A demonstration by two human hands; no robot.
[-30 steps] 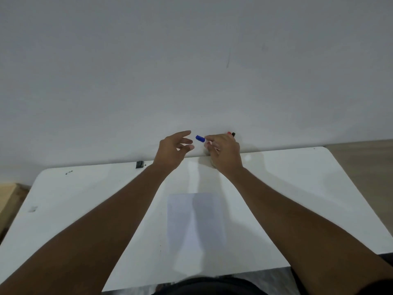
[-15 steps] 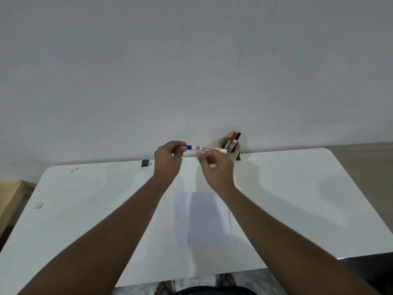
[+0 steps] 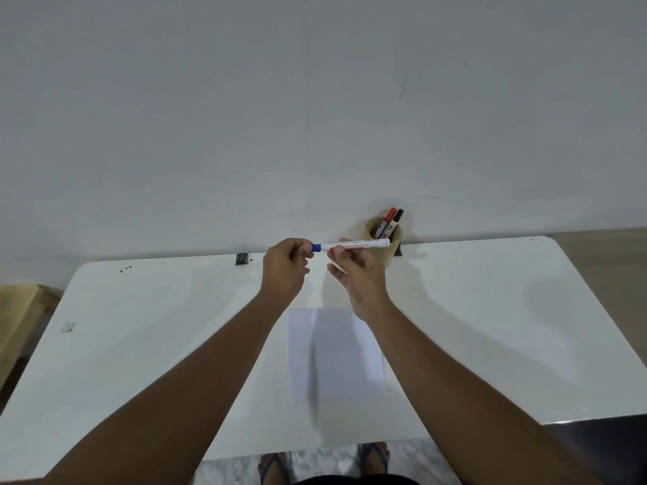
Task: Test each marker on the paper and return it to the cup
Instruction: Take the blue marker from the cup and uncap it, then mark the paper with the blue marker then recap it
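Observation:
I hold a white marker with a blue cap (image 3: 353,245) level above the table's far side. My right hand (image 3: 357,274) pinches its barrel. My left hand (image 3: 285,262) has its fingers closed on the blue cap end. A sheet of white paper (image 3: 332,351) lies flat on the white table (image 3: 140,327), nearer to me than my hands. Behind the marker's right end, at the table's far edge by the wall, stands a tan cup (image 3: 388,243). In it stand a red-capped marker (image 3: 387,222) and a black-capped marker (image 3: 395,222).
A small black object (image 3: 241,258) sits at the table's far edge, left of my hands. A second dark piece (image 3: 398,252) rests just right of the cup. A grey scrap (image 3: 67,326) lies near the left edge. My sandalled feet (image 3: 325,462) show below the front edge.
My right hand has lifted the blue-capped marker out of the cup and drawn it toward me. My left hand has closed on the cap end. The cup is now uncovered.

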